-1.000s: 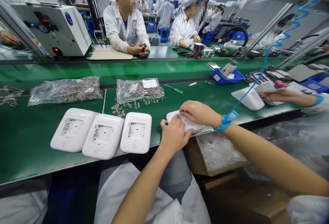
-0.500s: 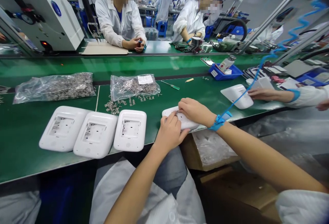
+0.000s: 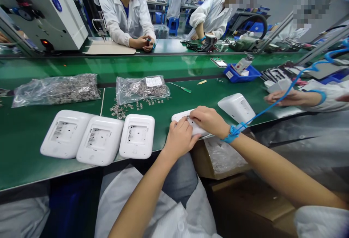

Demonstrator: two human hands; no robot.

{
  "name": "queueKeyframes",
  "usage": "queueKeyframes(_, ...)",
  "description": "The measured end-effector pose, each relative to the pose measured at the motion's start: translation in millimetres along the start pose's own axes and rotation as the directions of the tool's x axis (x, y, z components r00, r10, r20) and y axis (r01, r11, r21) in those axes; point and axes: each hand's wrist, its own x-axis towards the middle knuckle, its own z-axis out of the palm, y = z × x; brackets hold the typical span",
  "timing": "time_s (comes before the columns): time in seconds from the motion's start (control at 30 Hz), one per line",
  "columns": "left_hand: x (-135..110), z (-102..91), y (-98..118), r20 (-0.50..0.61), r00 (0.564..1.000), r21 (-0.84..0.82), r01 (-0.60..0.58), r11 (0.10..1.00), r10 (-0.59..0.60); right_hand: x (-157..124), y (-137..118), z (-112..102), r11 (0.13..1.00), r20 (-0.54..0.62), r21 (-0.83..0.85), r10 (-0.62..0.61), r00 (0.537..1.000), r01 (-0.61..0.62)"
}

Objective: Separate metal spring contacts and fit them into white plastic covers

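Note:
A white plastic housing lies on the green bench in front of me, largely covered by my hands. My left hand rests over its left side, fingers bent and pressed onto it. From the right, my right hand reaches in with fingers pinched together at the housing's recess; whatever is between them is hidden. A blue wrist strap circles my right wrist. To the left are similar housings: one upright, a second and a third, each showing a recessed compartment.
Small metal parts lie loose by a clear bag; another filled bag is farther left. Behind are a green-handled screwdriver and blue tray. Another housing stands right, near a co-worker's hand. The coiled cord crosses there.
The housing on the right has moved nearer to my hands, and the co-worker's hand is now apart from it. My own hands stay at the same housing with little change.

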Motion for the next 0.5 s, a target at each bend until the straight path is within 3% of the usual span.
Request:
queueKeyframes(0.1, 0.3, 0.5, 0.1, 0.006, 1.0, -0.003, 0.005, 1.0, -0.005, -0.4, -1.5, 0.1, 0.999, 0.029, -0.04, -0.024, 0.999, 0.025)
queueKeyframes(0.33, -0.2, 1.8, -0.2, -0.003, 1.0, -0.016, 0.01, 1.0, -0.01, -2.9, -4.9, 1.6, 0.998, -0.022, -0.066, 0.021, 1.0, -0.023)
queueKeyframes(0.5, 0.4, 2.2, -0.5, -0.008, 1.0, -0.02, 0.014, 1.0, -0.014, 3.2, -6.2, -4.7, 0.995, 0.035, -0.071, -0.066, 0.997, 0.069)
